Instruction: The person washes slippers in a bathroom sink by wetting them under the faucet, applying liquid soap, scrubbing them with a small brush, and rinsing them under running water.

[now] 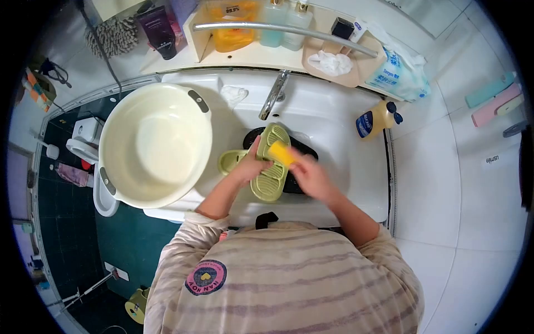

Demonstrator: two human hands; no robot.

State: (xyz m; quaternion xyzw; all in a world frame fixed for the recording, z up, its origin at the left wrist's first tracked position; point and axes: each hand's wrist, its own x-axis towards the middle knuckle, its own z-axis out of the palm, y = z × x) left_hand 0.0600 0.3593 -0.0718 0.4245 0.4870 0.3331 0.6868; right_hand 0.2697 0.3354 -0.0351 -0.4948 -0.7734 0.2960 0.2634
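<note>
My left hand (250,166) grips a green slipper (268,188) at its middle, holding it sole up over the sink (345,178). Pinched in my right hand (311,175) is a yellow block-shaped scrubber (282,152), which lies against the ridged sole; motion blurs this hand. A second green slipper (226,161) shows partly to the left, behind my left wrist. Black footwear (308,151) lies in the basin underneath, mostly covered by the green slipper and my hands.
A large cream basin (156,145) stands left of the sink. The faucet (273,96) reaches in from the back. A yellow bottle (375,120) stands on the right ledge. Behind are a shelf with bottles (233,33), a metal rail (289,31) and a tissue pack (397,75).
</note>
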